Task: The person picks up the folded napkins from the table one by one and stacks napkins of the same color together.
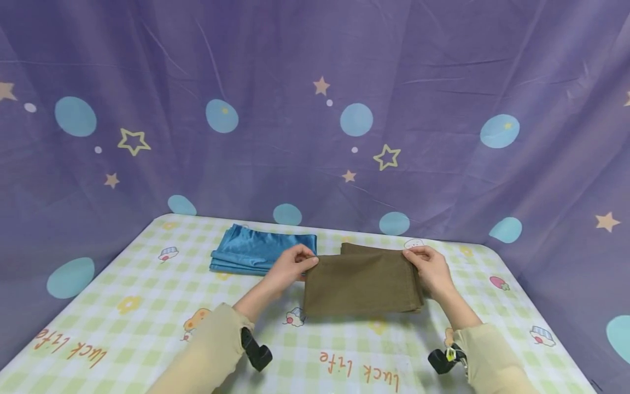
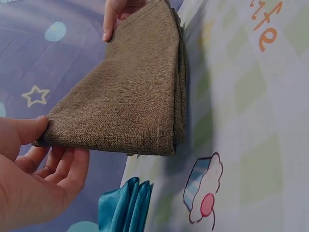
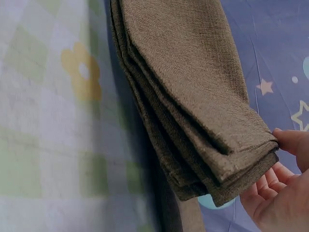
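Both hands hold a folded brown cloth (image 1: 361, 284) just above the table, its layers stacked along the edges. My left hand (image 1: 293, 261) pinches its upper left corner between thumb and fingers; the left wrist view shows this thumb (image 2: 34, 128) on top. At the upper right corner, my right hand (image 1: 433, 269) pinches the layers, which fan out slightly in the right wrist view (image 3: 207, 145). Behind the held cloth lies another brown piece (image 1: 351, 248), mostly hidden by it. Close to the left hand, a folded shiny blue cloth (image 1: 261, 246) lies on the table.
A green-and-white checked tablecloth (image 1: 147, 323) with printed cakes, flowers and lettering covers the table. Behind it hangs a purple curtain (image 1: 285, 164) with stars and blue dots, close to the table's far edge. Dark wrist cameras (image 1: 256, 350) sit on both sleeves.
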`<state>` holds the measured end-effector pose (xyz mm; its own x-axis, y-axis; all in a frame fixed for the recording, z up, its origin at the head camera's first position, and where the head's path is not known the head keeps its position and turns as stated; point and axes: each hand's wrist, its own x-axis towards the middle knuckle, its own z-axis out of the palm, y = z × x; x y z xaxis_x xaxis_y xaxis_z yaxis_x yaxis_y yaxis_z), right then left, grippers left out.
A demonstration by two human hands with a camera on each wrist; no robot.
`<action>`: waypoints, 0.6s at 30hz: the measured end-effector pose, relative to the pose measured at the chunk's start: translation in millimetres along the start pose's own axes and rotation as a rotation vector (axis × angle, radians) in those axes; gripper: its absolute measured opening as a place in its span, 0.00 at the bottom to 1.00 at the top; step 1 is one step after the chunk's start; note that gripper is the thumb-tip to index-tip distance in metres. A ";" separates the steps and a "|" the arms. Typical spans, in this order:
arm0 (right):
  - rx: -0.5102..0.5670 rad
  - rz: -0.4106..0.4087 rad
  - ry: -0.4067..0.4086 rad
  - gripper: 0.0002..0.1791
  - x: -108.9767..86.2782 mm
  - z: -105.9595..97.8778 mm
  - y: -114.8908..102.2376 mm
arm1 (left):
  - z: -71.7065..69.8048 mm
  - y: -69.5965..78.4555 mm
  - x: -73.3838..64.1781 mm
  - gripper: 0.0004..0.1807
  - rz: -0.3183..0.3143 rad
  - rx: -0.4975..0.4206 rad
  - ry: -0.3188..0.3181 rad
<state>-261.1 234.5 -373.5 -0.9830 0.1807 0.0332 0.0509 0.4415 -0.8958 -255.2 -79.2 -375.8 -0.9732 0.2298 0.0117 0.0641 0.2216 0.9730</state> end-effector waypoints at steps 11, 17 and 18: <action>-0.089 -0.021 0.024 0.26 8.7 -16.3 9.2 | 17.8 4.5 15.1 0.11 -0.013 -0.033 0.059; -0.121 -0.017 0.050 0.27 12.8 -24.1 11.2 | 24.5 12.2 19.8 0.11 -0.007 -0.069 0.050; -0.118 -0.015 0.055 0.27 13.3 -25.1 11.4 | 25.4 13.2 20.5 0.12 -0.011 -0.075 0.047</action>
<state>-269.1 264.0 -372.2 -0.9728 0.2196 0.0734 0.0598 0.5444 -0.8367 -268.6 -47.5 -368.6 -0.9832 0.1825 0.0105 0.0387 0.1517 0.9877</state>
